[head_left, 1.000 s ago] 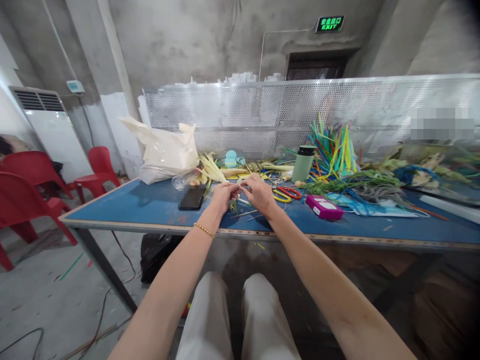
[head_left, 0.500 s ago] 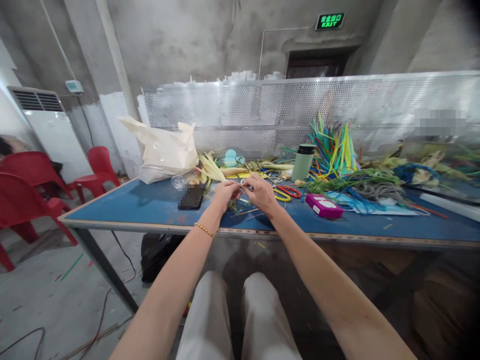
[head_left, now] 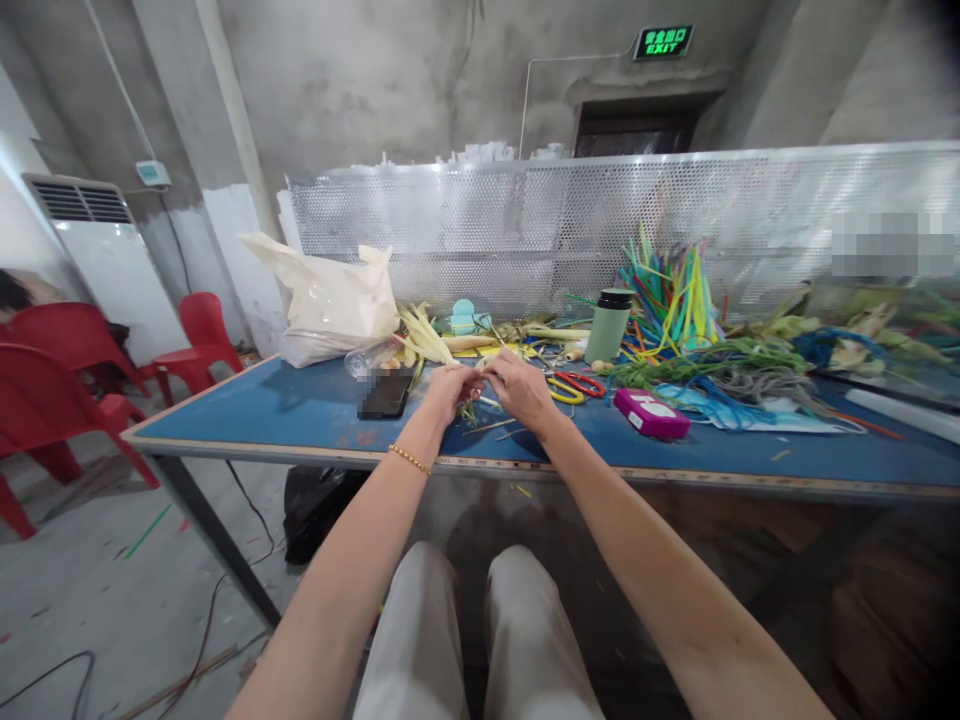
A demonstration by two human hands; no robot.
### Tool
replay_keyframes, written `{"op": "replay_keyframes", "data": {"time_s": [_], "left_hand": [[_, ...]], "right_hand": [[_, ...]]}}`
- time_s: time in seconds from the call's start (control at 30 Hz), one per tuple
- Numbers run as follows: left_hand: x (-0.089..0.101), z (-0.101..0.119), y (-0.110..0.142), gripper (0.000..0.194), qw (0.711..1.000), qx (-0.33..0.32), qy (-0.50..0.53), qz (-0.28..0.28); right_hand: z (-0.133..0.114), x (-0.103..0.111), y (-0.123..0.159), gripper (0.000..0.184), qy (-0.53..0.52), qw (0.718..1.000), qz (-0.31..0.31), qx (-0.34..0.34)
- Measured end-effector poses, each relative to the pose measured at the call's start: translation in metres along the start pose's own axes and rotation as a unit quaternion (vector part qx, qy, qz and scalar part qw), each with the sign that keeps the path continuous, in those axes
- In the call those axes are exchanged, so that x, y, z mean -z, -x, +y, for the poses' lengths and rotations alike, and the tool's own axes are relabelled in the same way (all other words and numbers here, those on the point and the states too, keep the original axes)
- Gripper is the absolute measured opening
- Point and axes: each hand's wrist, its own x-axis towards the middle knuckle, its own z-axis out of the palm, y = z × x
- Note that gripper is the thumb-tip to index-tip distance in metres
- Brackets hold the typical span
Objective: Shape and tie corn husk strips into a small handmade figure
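Observation:
Over the front middle of the blue table, my left hand (head_left: 450,388) and my right hand (head_left: 523,390) meet, almost touching at the fingertips. Both are closed in a pinch. Something small and pale lies between them, too small and covered to make out. A thin stalk (head_left: 500,338) sticks up just behind my right fingers; whether it is held cannot be seen. Green scraps (head_left: 468,411) and thin strips lie under the hands. Pale corn husks (head_left: 426,335) spread beyond my left hand, and scissors with red and yellow handles (head_left: 568,388) lie right of my right hand.
On the blue table (head_left: 225,405) are a phone (head_left: 385,393), a cream bag (head_left: 341,300), a green bottle (head_left: 608,328), a purple box (head_left: 651,413), colourful pipe cleaners (head_left: 679,295) and tangled green cords (head_left: 694,362). A perforated metal screen (head_left: 480,215) stands behind. Red chairs (head_left: 196,340) are at left.
My fingertips have drawn slightly closer together, and less of the pale piece between them shows. The camera view has shifted a little; the other things stay in place.

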Motion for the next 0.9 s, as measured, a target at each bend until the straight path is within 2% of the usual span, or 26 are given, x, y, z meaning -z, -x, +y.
{"op": "replay_keyframes", "data": {"time_s": [0.13, 0.3, 0.63, 0.9], "left_hand": [[-0.002, 0.001, 0.004, 0.013, 1.000, -0.013, -0.012, 0.006], [-0.003, 0.005, 0.008, 0.006, 1.000, 0.002, 0.000, -0.003], [-0.006, 0.005, 0.007, 0.014, 1.000, 0.001, -0.020, -0.012], [-0.005, 0.001, 0.005, 0.017, 0.995, -0.043, -0.083, -0.028]], "right_hand": [[-0.004, 0.000, 0.000, 0.019, 0.019, 1.000, 0.000, -0.011], [-0.006, -0.001, 0.000, 0.015, 0.003, 1.000, 0.004, -0.013], [0.012, -0.008, -0.002, 0.012, -0.066, 0.996, 0.031, -0.045], [0.015, -0.007, -0.001, 0.012, -0.066, 0.997, 0.020, -0.042]]}}
